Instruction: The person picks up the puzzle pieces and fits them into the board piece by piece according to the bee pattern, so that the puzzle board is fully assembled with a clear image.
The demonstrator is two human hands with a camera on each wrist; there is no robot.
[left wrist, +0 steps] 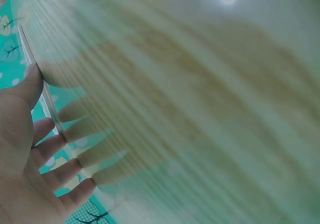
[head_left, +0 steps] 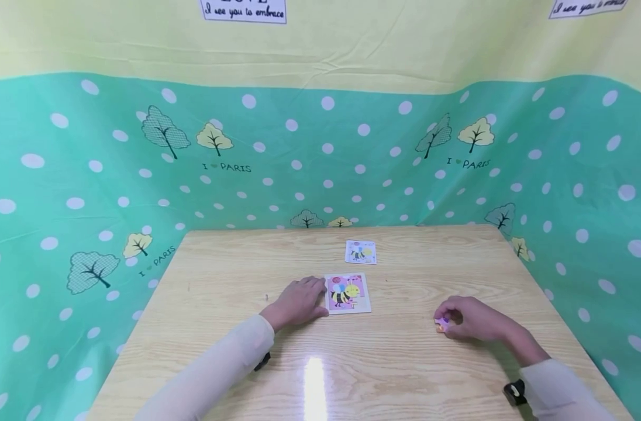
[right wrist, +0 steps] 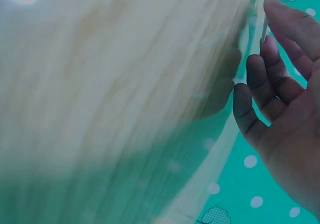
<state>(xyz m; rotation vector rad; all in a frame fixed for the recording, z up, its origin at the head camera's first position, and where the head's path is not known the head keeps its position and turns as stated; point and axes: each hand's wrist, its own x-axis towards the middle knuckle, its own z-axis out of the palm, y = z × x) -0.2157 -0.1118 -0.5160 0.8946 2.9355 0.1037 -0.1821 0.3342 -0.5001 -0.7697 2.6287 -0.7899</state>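
Observation:
A bee picture puzzle board (head_left: 348, 293) lies flat at the middle of the wooden table (head_left: 405, 362). My left hand (head_left: 311, 297) rests on the table against the board's left edge, fingers fairly straight. In the left wrist view the left hand (left wrist: 36, 134) touches the thin board edge (left wrist: 47, 101) with thumb and fingertips. To the right, my right hand (head_left: 451, 320) is curled and pinches a small pink puzzle piece (head_left: 443, 323) just above the table. The right wrist view shows the right hand (right wrist: 272, 53) holding that thin piece (right wrist: 263, 31) between thumb and forefinger.
A small bee reference card (head_left: 360, 252) lies farther back on the table. Green spotted cloth with trees (head_left: 89, 193) walls the table on the left, back and right. A bright light reflection (head_left: 315, 386) shows near the front edge.

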